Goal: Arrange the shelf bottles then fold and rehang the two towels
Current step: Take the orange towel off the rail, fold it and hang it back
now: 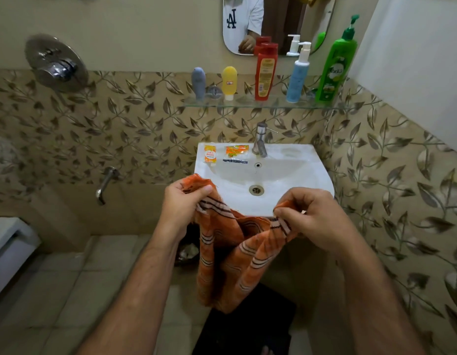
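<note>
Holding an orange woven towel with white-and-dark stripes [230, 254] by its top edge, in front of and just below the front rim of the white ceramic washbasin [294, 175]. Left hand [182, 204] clenched on a bunched frayed corner, thumb over the striped band. Right hand [312, 216] pinched the opposite striped edge between thumb and curled fingers. Towel sagged between the two grips and hung down in loose folds, lower end clear of the tiled floor [76, 285].

Stood upright in a row on the glass wall shelf [248, 105] above the basin, left to right: grey squeeze tube [198, 82], yellow squeeze tube [229, 82], red shampoo bottle [266, 73], light-blue pump bottle [298, 78], tall green pump bottle [335, 65]. Spaced apart, none touching.

Sat behind on the basin: chrome tap [260, 139]. Lay on the basin's back ledge left of the tap: two small orange sachets [210, 154]. Hung above the shelf: rounded mirror [281, 21], reflecting a white shirt and the bottle tops. Mounted on the leaf-patterned wall at left: round chrome shower mixer [56, 64] and, lower down, a chrome spout [105, 181]. Lay on the floor under the towel: dark mat [245, 329].
</note>
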{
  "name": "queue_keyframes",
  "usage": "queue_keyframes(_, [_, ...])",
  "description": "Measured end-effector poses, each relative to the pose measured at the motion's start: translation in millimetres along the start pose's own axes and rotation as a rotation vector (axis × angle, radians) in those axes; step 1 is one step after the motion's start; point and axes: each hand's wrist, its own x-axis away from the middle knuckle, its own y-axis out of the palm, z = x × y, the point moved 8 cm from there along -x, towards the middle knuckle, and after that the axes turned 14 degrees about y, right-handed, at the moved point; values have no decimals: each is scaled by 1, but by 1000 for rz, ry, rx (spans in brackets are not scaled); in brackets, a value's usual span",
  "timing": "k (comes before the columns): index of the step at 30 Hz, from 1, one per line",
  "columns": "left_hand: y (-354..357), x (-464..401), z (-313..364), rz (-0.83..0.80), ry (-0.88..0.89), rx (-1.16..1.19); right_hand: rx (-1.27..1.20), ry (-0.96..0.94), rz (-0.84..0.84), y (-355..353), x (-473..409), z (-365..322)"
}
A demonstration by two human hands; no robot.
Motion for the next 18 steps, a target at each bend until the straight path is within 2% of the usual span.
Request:
queue_keyframes(2, [1,0,-2,13,-12,-2,54,-35,15,2,2,-12])
queue_keyframes(5, [11,4,1,-13,36,-75,90,-51,-126,25,5,-24])
queue_keyframes(7, [-2,0,5,76,57,-99,16,-34,-198,25,8,-25])
queue_keyframes(10, [-34,-11,9,219,72,-90,-117,2,-131,2,5,-17])
queue_keyframes(12, [-25,-10,9,137,70,-90,-115,32,-129,3,1,-15])
queue_keyframes(15, [18,7,8,-87,49,-58,-61,43,-202,32,-4,-22])
queue_keyframes(18, [45,20,6,-223,31,38,-102,81,-182,51,-9,-23])
